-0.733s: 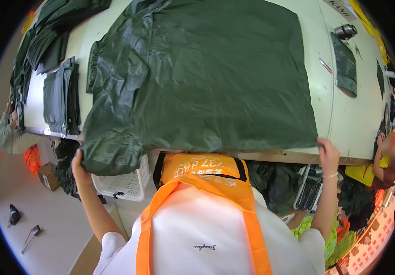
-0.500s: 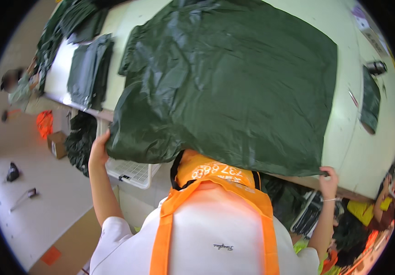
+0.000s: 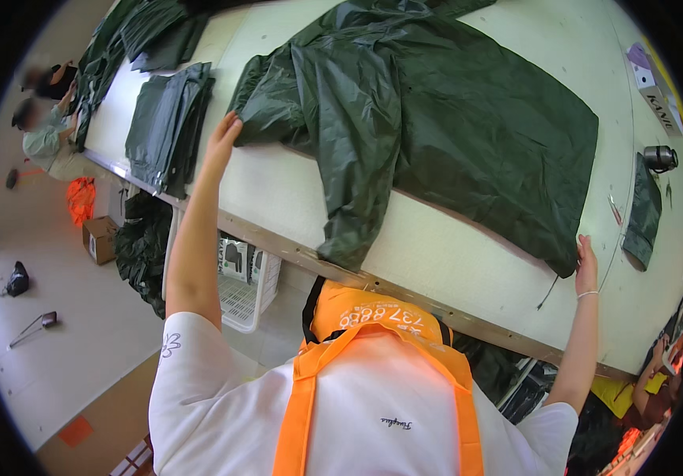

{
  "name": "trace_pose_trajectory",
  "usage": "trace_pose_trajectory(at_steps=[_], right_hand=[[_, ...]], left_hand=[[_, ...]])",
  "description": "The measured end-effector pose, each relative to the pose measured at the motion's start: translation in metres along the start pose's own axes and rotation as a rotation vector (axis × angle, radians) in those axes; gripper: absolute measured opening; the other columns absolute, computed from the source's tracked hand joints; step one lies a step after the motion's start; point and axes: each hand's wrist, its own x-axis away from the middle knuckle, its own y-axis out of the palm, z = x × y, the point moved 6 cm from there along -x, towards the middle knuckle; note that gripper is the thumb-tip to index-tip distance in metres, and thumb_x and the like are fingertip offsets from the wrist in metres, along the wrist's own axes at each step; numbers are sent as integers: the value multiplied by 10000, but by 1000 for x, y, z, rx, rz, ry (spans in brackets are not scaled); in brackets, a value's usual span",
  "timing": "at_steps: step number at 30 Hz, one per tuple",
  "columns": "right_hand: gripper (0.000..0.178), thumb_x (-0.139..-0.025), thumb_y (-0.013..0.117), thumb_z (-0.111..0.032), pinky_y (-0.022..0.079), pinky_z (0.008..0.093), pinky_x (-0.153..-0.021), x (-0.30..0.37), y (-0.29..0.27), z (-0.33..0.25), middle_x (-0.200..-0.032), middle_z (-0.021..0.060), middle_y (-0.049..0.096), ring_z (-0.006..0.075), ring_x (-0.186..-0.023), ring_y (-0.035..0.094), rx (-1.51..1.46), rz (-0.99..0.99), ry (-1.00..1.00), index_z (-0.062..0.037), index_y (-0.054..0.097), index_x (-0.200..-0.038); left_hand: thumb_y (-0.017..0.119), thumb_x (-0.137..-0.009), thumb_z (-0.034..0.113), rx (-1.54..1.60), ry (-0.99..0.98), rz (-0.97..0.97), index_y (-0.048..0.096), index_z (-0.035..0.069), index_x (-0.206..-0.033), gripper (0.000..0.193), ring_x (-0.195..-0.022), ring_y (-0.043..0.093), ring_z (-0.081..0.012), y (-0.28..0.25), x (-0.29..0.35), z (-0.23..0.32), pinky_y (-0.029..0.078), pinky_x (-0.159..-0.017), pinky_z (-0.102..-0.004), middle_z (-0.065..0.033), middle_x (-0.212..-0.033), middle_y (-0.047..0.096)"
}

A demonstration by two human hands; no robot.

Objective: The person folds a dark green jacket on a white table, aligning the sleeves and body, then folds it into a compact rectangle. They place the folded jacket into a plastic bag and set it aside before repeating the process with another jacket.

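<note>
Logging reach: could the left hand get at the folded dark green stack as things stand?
Probably yes: the left hand is just right of the stack, with no visible obstacle between, though its fingers are at the edge of the green garment.

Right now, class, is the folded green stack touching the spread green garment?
Apart: the head view shows white tabletop between the folded stack and the garment.

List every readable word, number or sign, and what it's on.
Wording not copied; locations only.
Orange fabric apron: large white numerals, characters.
White short-sleeved T-shirt: small dark script.
White-and-purple rectangular box: dark capital letters.
Flat packages in white plastic basket: too small.
Brown cardboard carton: marking unreadable.
</note>
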Motion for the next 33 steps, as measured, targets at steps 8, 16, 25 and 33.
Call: trace_pose_trajectory(at_steps=[8, 16, 25, 33], right_hand=[[340, -887, 657, -292, 421, 211, -766, 15, 24, -16, -855, -1, 619, 76, -806, 529, 323, 288, -191, 19, 623, -1020], [265, -934, 593, -290, 383, 210, -681, 53, 5, -18, -757, -26, 530, 68, -713, 424, 126, 491, -437, -46, 572, -831], [463, -871, 638, -288, 366, 371, -987, 118, 127, -36, -1247, 160, 522, 276, -1190, 462, 930, 1012, -860, -25, 513, -1231], [526, -829, 632, -194, 481, 346, -858, 190, 369, 7, -1048, 211, 635, 248, -966, 624, 378, -193, -350, -14, 476, -1298]], left_hand=[[686, -822, 420, -212, -320, 113, 606, 35, -898, 400, -752, 493, -66, 24, -13, -15, 374, -662, -220, 39, -769, 550], [678, -825, 26, -97, -118, -257, 414, 130, -753, 293, -630, 331, -39, -19, 21, -6, 291, -561, -213, 76, -718, 358], [649, -834, 317, -1135, 479, 276, 573, 96, -803, 236, -735, 591, -285, 21, 70, 25, 415, -721, -411, -82, -745, 633], [649, -822, 421, -1118, 212, 15, 522, 73, -873, 373, -709, 634, -339, 37, 48, 19, 461, -651, -434, -130, -742, 655]])
